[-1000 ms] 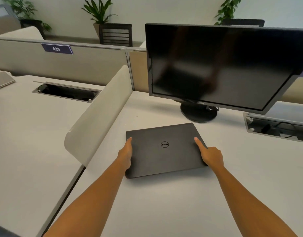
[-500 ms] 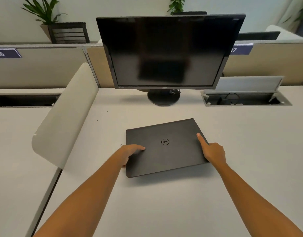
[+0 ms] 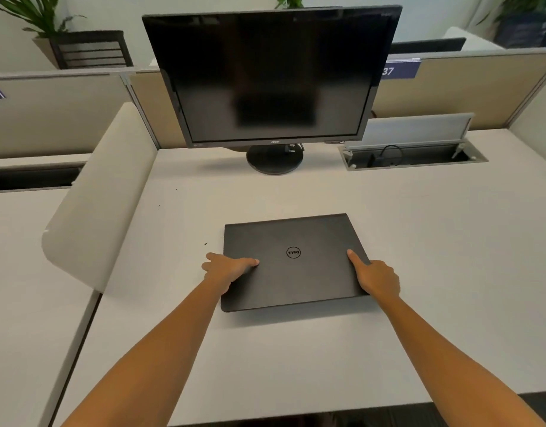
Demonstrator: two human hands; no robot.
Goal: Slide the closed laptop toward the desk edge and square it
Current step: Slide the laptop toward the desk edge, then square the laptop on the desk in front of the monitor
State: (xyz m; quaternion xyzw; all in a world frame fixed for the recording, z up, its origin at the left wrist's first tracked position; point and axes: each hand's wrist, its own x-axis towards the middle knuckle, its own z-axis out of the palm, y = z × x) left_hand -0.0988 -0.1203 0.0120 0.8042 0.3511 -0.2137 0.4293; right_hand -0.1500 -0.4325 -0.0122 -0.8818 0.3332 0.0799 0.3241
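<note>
A closed dark grey laptop with a round logo lies flat on the white desk, turned slightly counter-clockwise against the desk's front edge. My left hand grips its left edge, thumb lying across the lid and fingers down beside it. My right hand holds the right edge near the front corner, index finger stretched along the lid. A broad strip of bare desk separates the laptop from the near edge.
A black monitor on a round stand rises behind the laptop. An open cable tray is set into the desk at the back right. A curved white divider borders the left side; partitions run along the back.
The view has swung right and centred on the monitor. My left hand shifted from pointing along the left edge to a thumb-over grip. The laptop sits a little nearer and less skewed.
</note>
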